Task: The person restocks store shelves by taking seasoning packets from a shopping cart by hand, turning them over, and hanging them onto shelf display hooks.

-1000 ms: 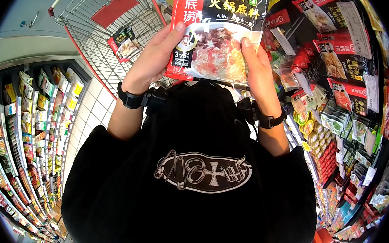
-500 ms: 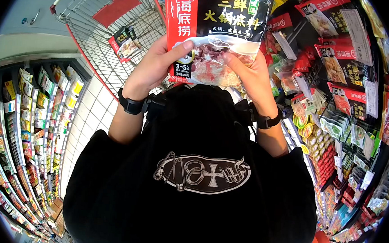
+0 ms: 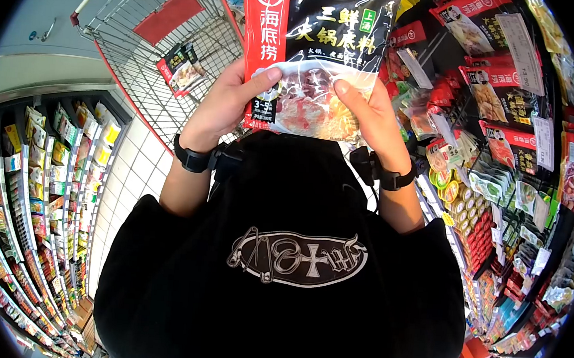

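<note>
Packet: You hold a red-and-black packet [image 3: 319,51] upright before your chest, its printed front facing you, "3~5" legible at lower left.
Left hand: Your left hand [image 3: 227,103] grips the packet's lower left side, thumb [image 3: 266,79] flat on the front; how the fingers behind are curled cannot be told.
Right hand: Your right hand [image 3: 374,115] clasps the lower right side, thumb angled inward over the pictured bowl, other fingers largely hidden.
Wrists: You wear a black band on each, the left one [image 3: 193,158] and the right one [image 3: 397,179].
Cart: Ahead to your left stands a wire shopping cart [image 3: 170,16], another packet [image 3: 182,69] inside.
Aisle: Stocked shelves [image 3: 40,162] line your left; packets with price tags [image 3: 519,52] hang at right.
</note>
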`<state>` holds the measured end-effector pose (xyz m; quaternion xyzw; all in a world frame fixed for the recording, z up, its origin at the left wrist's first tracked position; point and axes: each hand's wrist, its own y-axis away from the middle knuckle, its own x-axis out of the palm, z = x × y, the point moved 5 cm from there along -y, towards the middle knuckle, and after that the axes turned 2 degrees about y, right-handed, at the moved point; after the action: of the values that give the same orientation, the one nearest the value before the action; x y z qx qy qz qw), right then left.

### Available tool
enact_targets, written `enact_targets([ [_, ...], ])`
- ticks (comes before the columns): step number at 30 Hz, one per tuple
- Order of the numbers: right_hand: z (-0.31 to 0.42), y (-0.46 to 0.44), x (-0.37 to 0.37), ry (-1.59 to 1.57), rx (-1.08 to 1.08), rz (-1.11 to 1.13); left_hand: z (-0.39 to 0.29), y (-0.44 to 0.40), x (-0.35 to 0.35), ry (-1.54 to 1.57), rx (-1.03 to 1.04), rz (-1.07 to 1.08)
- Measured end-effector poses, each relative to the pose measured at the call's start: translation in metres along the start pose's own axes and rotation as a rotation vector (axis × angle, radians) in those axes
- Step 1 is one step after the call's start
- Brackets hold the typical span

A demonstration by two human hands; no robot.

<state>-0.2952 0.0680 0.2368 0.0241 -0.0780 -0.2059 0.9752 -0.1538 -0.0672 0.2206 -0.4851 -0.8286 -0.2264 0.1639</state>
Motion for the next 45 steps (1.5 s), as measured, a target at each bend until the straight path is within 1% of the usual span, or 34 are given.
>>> enact_targets([
  [2,0.004,0.000,0.000,-0.002,0.002,0.036,-0.001,0.000,0.002,0.022,-0.022,0.019],
  [6,0.003,0.002,0.000,0.010,0.018,0.105,0.000,-0.001,0.001,-0.046,0.002,0.035],
  [9,-0.002,0.005,-0.002,0.020,0.056,0.105,0.005,0.000,-0.002,-0.064,-0.005,0.029],
  [14,0.001,0.006,0.003,-0.005,0.032,0.095,0.008,0.002,-0.004,-0.031,-0.065,0.013],
  [19,-0.002,0.004,0.002,-0.009,0.019,0.103,0.008,0.000,-0.006,-0.105,0.028,-0.004],
  [22,-0.007,0.002,0.000,-0.032,0.049,0.064,0.010,-0.005,-0.007,-0.123,0.079,-0.039],
  [23,-0.009,0.001,-0.001,-0.019,0.028,0.062,0.009,-0.005,-0.005,-0.113,0.084,-0.076],
  [28,-0.005,-0.002,0.004,0.001,-0.014,0.046,0.010,-0.011,-0.002,-0.148,0.147,-0.106],
  [30,-0.005,-0.004,0.004,0.006,-0.017,0.005,0.011,-0.013,-0.003,-0.285,0.252,-0.161],
  [32,-0.006,-0.006,0.005,0.019,-0.015,-0.017,0.016,-0.016,-0.007,-0.303,0.245,-0.162],
  [34,-0.008,-0.010,0.006,0.032,-0.014,-0.040,0.010,-0.015,-0.004,-0.708,0.340,-0.219],
  [35,-0.007,-0.011,0.005,0.081,-0.053,-0.069,0.008,-0.014,-0.003,-0.911,0.386,-0.245],
  [36,-0.007,-0.012,0.003,0.130,-0.092,-0.099,0.009,-0.014,-0.002,-0.912,0.387,-0.242],
  [38,-0.012,-0.014,0.002,0.134,-0.127,-0.135,0.013,-0.012,0.009,-1.292,0.445,-0.102],
  [39,-0.014,-0.015,0.003,0.208,-0.075,-0.124,0.017,-0.013,0.011,-1.133,0.367,-0.075],
  [40,-0.017,-0.016,0.005,0.282,-0.023,-0.113,0.021,-0.015,0.011,-1.134,0.367,-0.074],
  [41,-0.012,-0.016,0.011,0.368,-0.138,-0.082,0.024,-0.016,0.009,-0.964,0.464,-0.069],
  [42,-0.012,-0.015,0.016,0.368,-0.139,-0.084,0.019,-0.015,0.012,-0.790,0.558,-0.062],
  [43,-0.010,-0.013,0.024,0.449,-0.200,-0.042,0.017,-0.014,0.014,-0.790,0.558,-0.059],
  [44,-0.009,-0.010,0.031,0.530,-0.260,0.001,0.019,-0.013,0.014,-0.558,0.428,0.025],
  [45,-0.013,-0.009,0.032,0.517,-0.191,0.005,0.021,-0.013,0.016,-0.327,0.296,0.103],
])
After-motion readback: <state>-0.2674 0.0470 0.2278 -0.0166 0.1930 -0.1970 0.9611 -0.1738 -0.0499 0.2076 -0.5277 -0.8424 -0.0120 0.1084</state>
